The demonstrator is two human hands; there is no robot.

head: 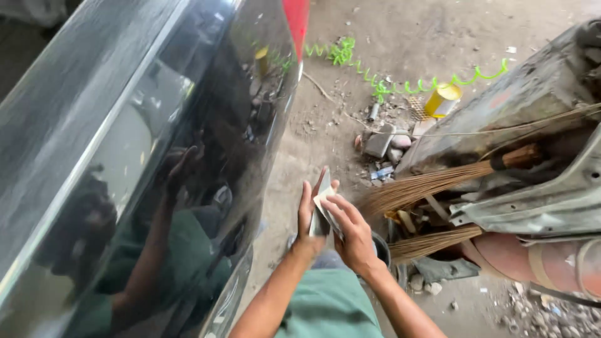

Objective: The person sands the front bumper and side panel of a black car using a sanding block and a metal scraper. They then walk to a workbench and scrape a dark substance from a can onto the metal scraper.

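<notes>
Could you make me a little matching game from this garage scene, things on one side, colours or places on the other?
Things:
1. coiled hose
2. can
3. broom
4. grey sheet

Descriptions:
A. yellow, lying on the dirt floor
B. held between the left hand and the right hand
C. bright green, stretched over the ground
D. straw bristles, leaning among scrap metal

Pairs: 1-C, 2-A, 3-D, 4-B

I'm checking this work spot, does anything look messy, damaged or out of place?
Yes. Small rubble lies in a loose heap on the dirt floor, with a yellow can tipped over beside it. A green coiled hose sprawls across the ground. The old metal panel at right looks worn and rusty.
</notes>
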